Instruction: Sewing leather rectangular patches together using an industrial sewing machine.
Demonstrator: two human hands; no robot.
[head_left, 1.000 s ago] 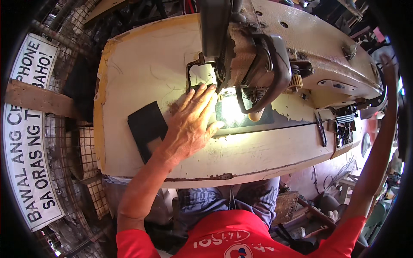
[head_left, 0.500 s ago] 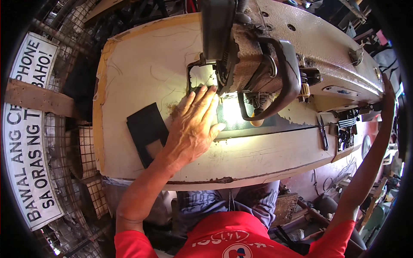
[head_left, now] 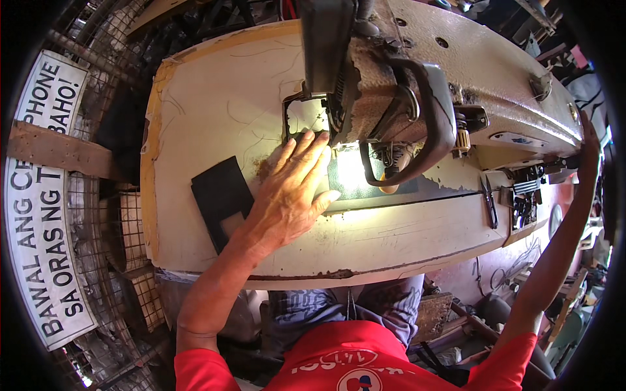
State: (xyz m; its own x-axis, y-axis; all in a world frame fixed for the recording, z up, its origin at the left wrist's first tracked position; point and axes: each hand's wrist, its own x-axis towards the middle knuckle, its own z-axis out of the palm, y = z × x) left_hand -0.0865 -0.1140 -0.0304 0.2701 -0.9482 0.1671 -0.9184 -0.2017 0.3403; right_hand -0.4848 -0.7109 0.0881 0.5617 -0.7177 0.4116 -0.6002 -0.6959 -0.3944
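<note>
My left hand lies flat on the sewing machine's bed, left of the needle area, fingers stretched forward and slightly apart. Its fingertips press near the edge of a dark leather-like piece, which lies under the machine head and is brightly lit beside my thumb. The sewing machine arches over from the right, its needle hidden by the head and glare. My right hand reaches to the far right end of the machine and touches it there; its fingers are too small and distorted to read.
A black rectangular piece with a square cutout lies left of my wrist. Scissors-like snips lie at the right, beside a small tray of parts. Loose threads are scattered on the tabletop. Wire mesh stands at the left.
My left hand has shifted very slightly left and toward me, still flat. The right hand stays at the machine's far end.
</note>
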